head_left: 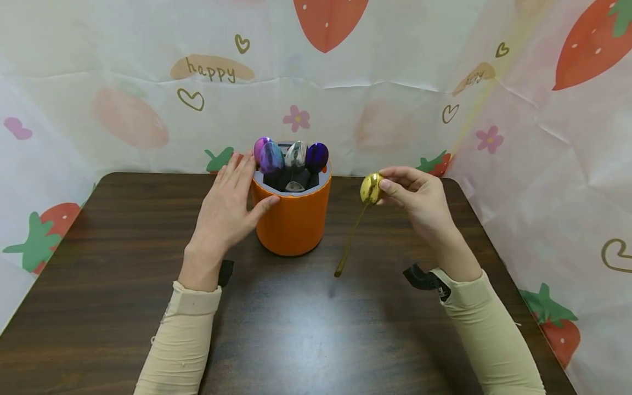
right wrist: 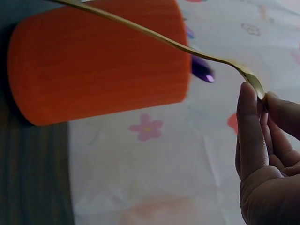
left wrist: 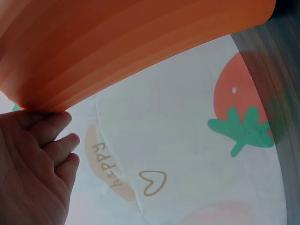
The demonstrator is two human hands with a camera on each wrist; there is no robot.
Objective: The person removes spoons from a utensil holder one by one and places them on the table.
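Observation:
An orange cylindrical holder (head_left: 292,227) with a grey rim stands upright on the dark wooden table. Out of its top rise several shiny spoons: a pink-purple one, a blue-violet spoon (head_left: 271,158), a silver spoon (head_left: 297,154) and a dark purple spoon (head_left: 317,157). My left hand (head_left: 224,211) rests on the holder's left side, fingers extended and thumb at the front rim. Right of the holder, my right hand (head_left: 419,200) pinches a gold spoon (head_left: 371,188) by its bowl between thumb and fingers. The spoon's thin handle slants down to the left.
Behind the table (head_left: 123,285) hangs a white cloth (head_left: 336,109) printed with strawberries, hearts and flowers, which also covers both sides. A black wrist strap (head_left: 425,278) sits at the right sleeve's cuff.

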